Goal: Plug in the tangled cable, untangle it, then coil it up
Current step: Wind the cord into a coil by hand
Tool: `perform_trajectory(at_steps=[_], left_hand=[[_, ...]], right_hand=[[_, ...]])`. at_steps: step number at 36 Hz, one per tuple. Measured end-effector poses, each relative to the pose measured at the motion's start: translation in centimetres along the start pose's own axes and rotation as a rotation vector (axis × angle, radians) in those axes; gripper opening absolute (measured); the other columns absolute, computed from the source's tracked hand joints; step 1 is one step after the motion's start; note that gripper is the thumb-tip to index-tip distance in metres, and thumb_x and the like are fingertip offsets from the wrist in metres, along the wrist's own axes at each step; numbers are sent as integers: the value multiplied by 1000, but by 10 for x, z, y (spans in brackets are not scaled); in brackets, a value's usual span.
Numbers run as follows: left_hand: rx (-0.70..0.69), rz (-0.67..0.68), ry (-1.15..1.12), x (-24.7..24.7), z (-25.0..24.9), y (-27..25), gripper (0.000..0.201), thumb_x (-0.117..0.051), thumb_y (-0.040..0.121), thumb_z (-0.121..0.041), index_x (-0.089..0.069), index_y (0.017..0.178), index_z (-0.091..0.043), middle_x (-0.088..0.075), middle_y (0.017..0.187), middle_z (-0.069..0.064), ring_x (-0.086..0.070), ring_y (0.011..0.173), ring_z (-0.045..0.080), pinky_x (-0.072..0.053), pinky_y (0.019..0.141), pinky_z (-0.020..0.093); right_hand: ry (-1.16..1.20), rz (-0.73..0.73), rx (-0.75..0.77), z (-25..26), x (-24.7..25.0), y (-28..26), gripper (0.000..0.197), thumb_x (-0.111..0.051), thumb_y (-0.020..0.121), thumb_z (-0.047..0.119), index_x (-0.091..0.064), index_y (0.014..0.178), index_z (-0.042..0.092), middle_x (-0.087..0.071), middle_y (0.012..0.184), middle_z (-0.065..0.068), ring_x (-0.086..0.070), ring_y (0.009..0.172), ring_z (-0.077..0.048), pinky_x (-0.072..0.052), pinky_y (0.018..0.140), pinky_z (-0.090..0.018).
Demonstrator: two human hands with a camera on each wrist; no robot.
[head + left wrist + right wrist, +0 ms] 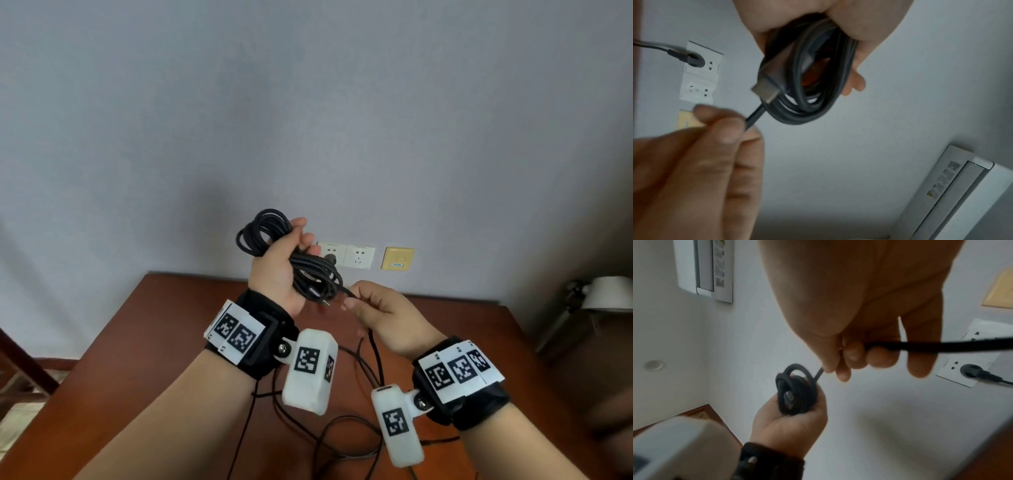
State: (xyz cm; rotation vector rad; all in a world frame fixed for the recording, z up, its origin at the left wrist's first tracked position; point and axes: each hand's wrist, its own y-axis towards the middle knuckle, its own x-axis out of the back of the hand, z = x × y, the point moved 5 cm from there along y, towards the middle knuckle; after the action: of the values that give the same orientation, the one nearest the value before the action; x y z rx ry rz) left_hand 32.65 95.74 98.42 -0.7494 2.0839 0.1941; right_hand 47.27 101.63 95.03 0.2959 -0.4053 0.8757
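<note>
My left hand (284, 263) is raised in front of the wall and grips a coil of black cable (263, 236) with several loops; the same coil (812, 84) fills the left wrist view, a metal connector (766, 91) lying against it. Just to the right, my right hand (373, 308) pinches the free strand (754, 116) leaving the coil between thumb and fingers. The strand (931, 345) runs on past the fingers. The cable's black plug (970, 371) sits in the white wall socket (330, 255).
A second white socket (359, 257) and a yellow wall plate (397, 258) are beside the plugged one. Loose cable loops (342, 428) lie on the brown wooden table (154, 342). A white lamp (606, 294) stands at right. An air conditioner (953, 191) hangs high on the wall.
</note>
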Motion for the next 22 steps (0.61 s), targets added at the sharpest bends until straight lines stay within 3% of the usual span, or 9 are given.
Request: perform_trajectory(at_steps=[3,7,9,13,15,17,19,22], left_hand=[[-45,15,-48,1,-9,3,20,-48,97,-11,-65,88,-15,-53,53,-5,-50,50,8,-46,50,18],[-69,21,-121,0,-25,7,20,-45,98,-13,-63,90,-16,-49,49,-7,-48,44,8,-42,46,16],[-69,-12,-141,4,-31,11,18,-47,98,-13,-63,91,-16,-46,48,-8,-48,45,8,-42,47,16],[-103,-72,-80,12,-36,16,14,-51,96,-12,-64,92,-15,-42,46,-8,-47,44,8,-41,47,16],[-140,-77,4,12,-38,15,14,-53,96,-11,-65,90,-14,-42,46,-8,-48,44,8,-41,47,17],[-191,-75,130,9,-41,14,14,-55,95,-10,-67,88,-15,-43,46,-8,-49,45,8,-42,48,18],[-261,-64,311,6,-42,13,15,-57,93,-10,-68,85,-17,-46,46,-8,-52,46,10,-44,51,22],[-422,-34,766,-2,-41,11,17,-61,91,-21,-69,79,-30,-57,46,-8,-61,55,13,-48,56,21]], right_hand=[[-28,24,-8,-5,3,-4,12,-56,93,17,-60,83,13,-55,61,1,-57,57,-12,-46,68,-28],[-85,-48,-55,-18,16,-11,21,-59,93,22,-57,79,6,-48,60,-1,-51,53,-11,-44,58,-30],[-245,-115,5,-19,24,-15,22,-59,92,27,-56,74,16,-47,59,8,-46,55,-6,-43,60,-30],[-410,-222,163,-5,33,-17,12,-53,95,27,-50,84,29,-51,63,15,-45,57,-6,-39,59,-24],[-503,-228,228,3,34,-17,9,-48,95,29,-54,89,27,-51,66,14,-48,62,-6,-43,61,-27],[-651,-198,262,10,33,-17,19,-45,92,35,-62,96,26,-57,74,11,-55,70,-10,-48,62,-34],[-814,-177,285,18,32,-18,24,-46,89,36,-66,99,29,-57,74,8,-59,69,-16,-46,54,-32],[-935,-128,356,31,27,-17,26,-52,81,23,-68,100,30,-56,74,8,-60,72,-19,-42,50,-26]])
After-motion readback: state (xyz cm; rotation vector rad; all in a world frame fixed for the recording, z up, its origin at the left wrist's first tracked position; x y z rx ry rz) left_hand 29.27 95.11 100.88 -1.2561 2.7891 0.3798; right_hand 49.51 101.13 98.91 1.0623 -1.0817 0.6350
